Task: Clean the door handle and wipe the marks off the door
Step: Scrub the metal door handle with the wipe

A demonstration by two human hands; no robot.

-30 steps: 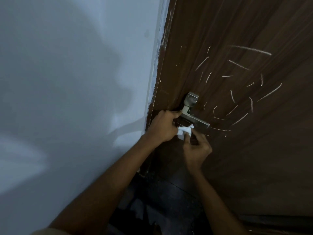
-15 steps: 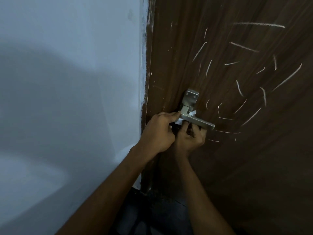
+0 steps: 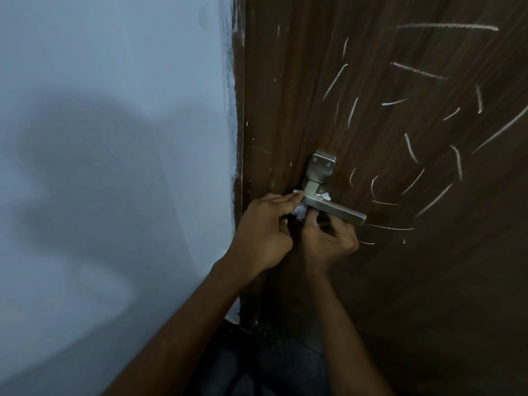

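Observation:
A brushed-metal lever handle (image 3: 334,207) with its plate sits on the dark brown wooden door (image 3: 400,281). Several white chalk-like marks (image 3: 411,147) streak the door above and to the right of the handle. A crumpled white tissue (image 3: 300,210) is wrapped around the base of the lever, with bits showing on both sides. My left hand (image 3: 263,232) pinches the tissue from the left, fingers touching the lever's neck. My right hand (image 3: 328,238) is under the lever, its fingers curled up against the tissue and the lever's underside.
A pale blue-white wall (image 3: 114,167) fills the left half, meeting the brown door frame (image 3: 240,138) with rough paint along the edge. A dark floor (image 3: 271,367) shows below between my forearms.
The view has swung so the door edge stands more upright. My right hand rose from below the handle and pushed the tissue up behind the lever; the left hand stayed at the neck.

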